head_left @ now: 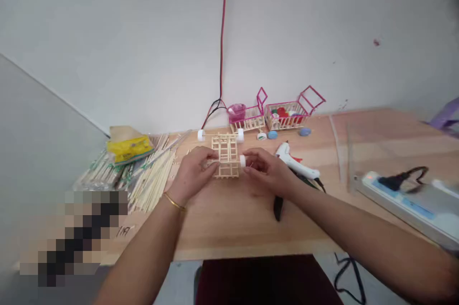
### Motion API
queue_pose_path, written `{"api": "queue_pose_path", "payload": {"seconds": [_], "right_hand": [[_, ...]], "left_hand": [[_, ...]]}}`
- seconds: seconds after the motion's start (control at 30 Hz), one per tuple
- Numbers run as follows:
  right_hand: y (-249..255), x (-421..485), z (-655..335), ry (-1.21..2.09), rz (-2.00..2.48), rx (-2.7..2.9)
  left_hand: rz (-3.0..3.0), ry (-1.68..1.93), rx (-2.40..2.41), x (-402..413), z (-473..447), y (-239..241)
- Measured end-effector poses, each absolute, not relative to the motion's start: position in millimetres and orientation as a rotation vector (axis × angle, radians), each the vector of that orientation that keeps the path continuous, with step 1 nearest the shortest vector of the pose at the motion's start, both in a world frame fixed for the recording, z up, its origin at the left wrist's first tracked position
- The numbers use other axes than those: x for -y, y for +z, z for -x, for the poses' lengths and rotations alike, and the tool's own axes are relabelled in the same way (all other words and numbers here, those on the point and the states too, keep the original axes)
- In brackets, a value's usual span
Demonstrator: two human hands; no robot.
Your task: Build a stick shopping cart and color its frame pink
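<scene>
A small frame of wooden sticks (225, 152), built as an open lattice, is between my hands above the table. Two white bottle caps (201, 135) sit at the ends of a stick along its far edge. My left hand (199, 168) pinches the frame's left side between thumb and fingers. On the right, my right hand (263, 166) has its fingertips closed on another white bottle cap (243, 161), which is at the frame's right side. Whether that cap touches a stick end cannot be made out.
Two small stick carts (287, 116) with pink handles stand by the wall. A white glue gun (297, 164) lies right of my right hand. Loose sticks (154, 176) and a yellow packet (131, 148) are on the left. A power strip (405, 200) lies at the right.
</scene>
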State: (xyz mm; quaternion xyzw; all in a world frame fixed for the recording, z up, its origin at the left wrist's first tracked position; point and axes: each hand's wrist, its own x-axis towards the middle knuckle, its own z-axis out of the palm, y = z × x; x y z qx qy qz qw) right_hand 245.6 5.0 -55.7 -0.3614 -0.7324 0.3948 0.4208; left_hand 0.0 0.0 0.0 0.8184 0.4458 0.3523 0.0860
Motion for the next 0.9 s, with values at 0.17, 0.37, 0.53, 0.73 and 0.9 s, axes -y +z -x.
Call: {"api": "queue_pose_path", "payload": {"seconds": [0.17,0.37,0.53,0.73,0.9], "right_hand": [[-54.7,-2.1,-246.3,1.004,0.905,1.817],[-52.2,-0.7,-245.4,1.041,0.901,1.794],[-53.0,-0.3,-245.3,1.06,0.91,1.789],[-52.2,-0.1,-245.4,1.055,0.909,1.793],[-50.2,0.1,-245.4,1.07,0.918,1.803]], "left_hand": [[-2.427,1.061,-1.341,0.4,-0.8,-1.6],[-2.431,1.068,-1.325,0.6,-0.7,-0.5],[-2.436,1.067,-1.328,0.9,-0.6,-0.4],[-2.447,1.072,-1.324,0.9,-1.1,0.2],[-2.44,1.064,-1.337,0.4,-1.0,-0.2]]}}
